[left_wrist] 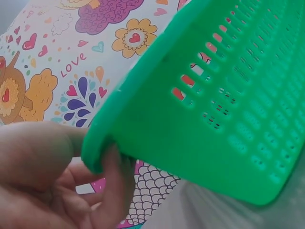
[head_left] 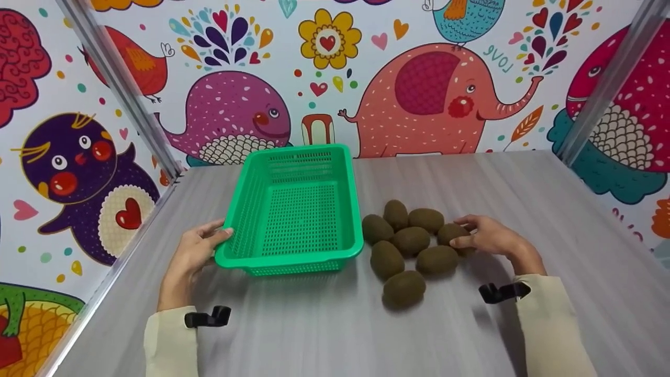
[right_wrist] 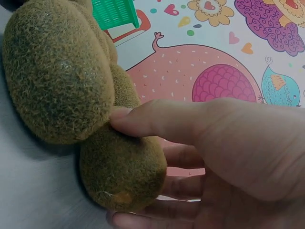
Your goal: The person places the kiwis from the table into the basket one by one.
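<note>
A green plastic basket (head_left: 293, 261) with slotted walls stands on the table, with nothing inside it. My left hand (head_left: 194, 250) grips its near-left rim, and in the left wrist view the fingers curl around the basket's edge (left_wrist: 157, 138). To the right of the basket lies a cluster of brown fuzzy kiwis (head_left: 411, 241). My right hand (head_left: 492, 236) holds the rightmost kiwi (right_wrist: 124, 174) of the cluster, thumb on one side and fingers on the other. That kiwi touches its neighbours; a larger-looking kiwi (right_wrist: 57, 71) sits close by in the right wrist view.
The grey wood-grain table (head_left: 314, 330) runs back to a wall (head_left: 361, 78) printed with cartoon animals. Metal posts (head_left: 123, 89) stand at the left and right corners. Each sleeve carries a black wrist mount (head_left: 208, 317).
</note>
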Motion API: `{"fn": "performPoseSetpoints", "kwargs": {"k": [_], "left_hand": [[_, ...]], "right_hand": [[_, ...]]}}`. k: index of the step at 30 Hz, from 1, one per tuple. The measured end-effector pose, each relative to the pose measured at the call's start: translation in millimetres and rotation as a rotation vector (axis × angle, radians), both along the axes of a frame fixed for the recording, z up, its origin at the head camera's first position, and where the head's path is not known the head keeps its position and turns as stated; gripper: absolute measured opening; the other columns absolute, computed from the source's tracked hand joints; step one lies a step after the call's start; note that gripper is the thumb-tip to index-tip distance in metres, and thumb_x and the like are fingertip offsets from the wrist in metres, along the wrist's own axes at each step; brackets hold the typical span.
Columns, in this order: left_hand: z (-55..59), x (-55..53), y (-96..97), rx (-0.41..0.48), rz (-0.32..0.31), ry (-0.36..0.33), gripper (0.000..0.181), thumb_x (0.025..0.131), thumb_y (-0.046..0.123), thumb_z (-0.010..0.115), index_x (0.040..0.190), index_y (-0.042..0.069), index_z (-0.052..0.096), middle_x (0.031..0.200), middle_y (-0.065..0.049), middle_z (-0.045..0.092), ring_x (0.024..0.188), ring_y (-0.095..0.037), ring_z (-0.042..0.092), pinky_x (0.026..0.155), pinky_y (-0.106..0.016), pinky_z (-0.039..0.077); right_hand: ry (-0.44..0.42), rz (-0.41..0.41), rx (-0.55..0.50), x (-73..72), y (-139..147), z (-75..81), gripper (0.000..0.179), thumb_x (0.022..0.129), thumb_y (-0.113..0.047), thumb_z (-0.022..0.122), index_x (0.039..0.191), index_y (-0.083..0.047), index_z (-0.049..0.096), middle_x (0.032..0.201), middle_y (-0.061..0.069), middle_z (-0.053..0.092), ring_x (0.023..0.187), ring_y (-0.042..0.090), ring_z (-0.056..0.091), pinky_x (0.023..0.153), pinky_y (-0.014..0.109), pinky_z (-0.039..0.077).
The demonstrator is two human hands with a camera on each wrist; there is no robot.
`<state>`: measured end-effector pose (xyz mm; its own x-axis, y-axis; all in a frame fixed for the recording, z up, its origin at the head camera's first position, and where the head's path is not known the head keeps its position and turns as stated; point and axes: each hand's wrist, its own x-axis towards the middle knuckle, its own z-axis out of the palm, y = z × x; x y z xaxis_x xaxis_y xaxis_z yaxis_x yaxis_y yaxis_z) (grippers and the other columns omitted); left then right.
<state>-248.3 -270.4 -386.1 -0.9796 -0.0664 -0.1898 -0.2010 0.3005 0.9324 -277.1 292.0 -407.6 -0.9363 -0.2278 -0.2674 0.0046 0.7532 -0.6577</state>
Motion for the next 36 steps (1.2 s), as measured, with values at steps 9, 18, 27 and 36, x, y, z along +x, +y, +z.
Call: {"fn": "performPoseSetpoints", "kwargs": {"k": [9, 18, 27, 36], "left_hand": [[-2.2, 5.8, -10.0, 0.035, -0.106, -0.01, 0.067, 0.103, 0.031, 0.057, 0.158, 0.008, 0.027, 0.133, -0.015, 0.06, 0.088, -0.007, 0.068, 0.063, -0.027, 0.06], [-0.4, 0.7, -8.5, 0.131, -0.161, -0.008, 0.064, 0.104, 0.02, 0.052, 0.159, 0.006, 0.023, 0.138, -0.016, 0.054, 0.094, -0.009, 0.069, 0.077, -0.031, 0.061], [-4.6, -0.5, -12.5, 0.139, -0.194, 0.018, 0.061, 0.106, 0.018, 0.048, 0.159, 0.006, 0.022, 0.155, -0.025, 0.038, 0.098, -0.008, 0.069, 0.079, -0.031, 0.061], [-7.8, -0.5, -14.1, 0.172, -0.153, -0.002, 0.06, 0.105, 0.018, 0.05, 0.159, 0.009, 0.025, 0.148, -0.017, 0.046, 0.099, -0.008, 0.068, 0.082, -0.03, 0.06]], "right_hand": [[0.013, -0.064, -0.032, -1.9, -1, 10.4, 0.073, 0.092, -0.042, 0.069, 0.146, 0.001, 0.043, 0.144, 0.029, 0.045, 0.12, 0.038, 0.05, 0.098, 0.047, 0.05], [0.012, -0.145, -0.102, 1.6, -12, 16.1, 0.078, 0.093, -0.045, 0.067, 0.149, 0.002, 0.038, 0.146, 0.028, 0.044, 0.123, 0.039, 0.051, 0.106, 0.055, 0.047], [-0.001, -0.2, -0.21, 5.0, -29, 27.7, 0.078, 0.093, -0.047, 0.067, 0.15, -0.002, 0.038, 0.147, 0.023, 0.047, 0.118, 0.03, 0.054, 0.098, 0.036, 0.05], [-0.006, -0.267, -0.41, 6.8, -51, 33.5, 0.078, 0.093, -0.039, 0.071, 0.15, 0.003, 0.039, 0.143, 0.021, 0.049, 0.106, 0.015, 0.058, 0.087, 0.024, 0.057]]}}
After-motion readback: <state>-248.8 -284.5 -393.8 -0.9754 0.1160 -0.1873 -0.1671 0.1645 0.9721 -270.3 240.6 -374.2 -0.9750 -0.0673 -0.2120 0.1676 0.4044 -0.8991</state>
